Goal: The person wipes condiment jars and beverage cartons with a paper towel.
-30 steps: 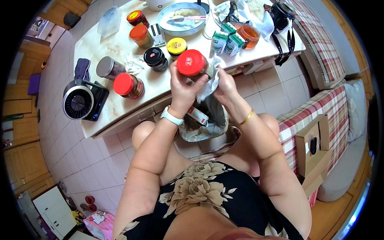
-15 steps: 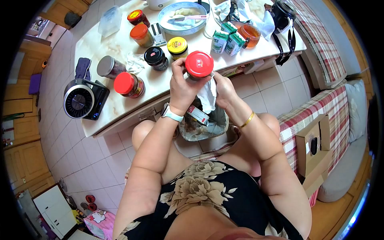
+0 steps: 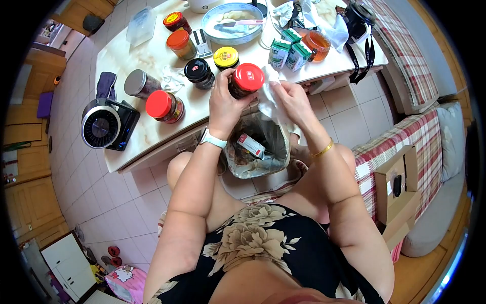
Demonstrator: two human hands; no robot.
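My left hand (image 3: 226,104) is wrapped round a dark jar with a red lid (image 3: 248,77), held tilted at the table's front edge. Beside it, my right hand (image 3: 294,103) pinches a white tissue (image 3: 269,96) that hangs down to the right of the jar. Below both hands stands a lined trash bin (image 3: 276,152) with a red and white box (image 3: 250,146) in it. Close behind the held jar are a yellow-lidded jar (image 3: 226,58) and a black-lidded jar (image 3: 198,73).
On the table (image 3: 121,58) are more jars, a blue-rimmed bowl (image 3: 233,38), green cartons (image 3: 279,52), an amber jar (image 3: 317,45) and a camera (image 3: 358,19). A round black device (image 3: 101,126) stands at the left corner. An open cardboard box (image 3: 387,202) lies at right.
The red-lidded jar has moved slightly left and back toward the table. My right hand and the tissue have shifted right, away from the jar, showing more of the bin.
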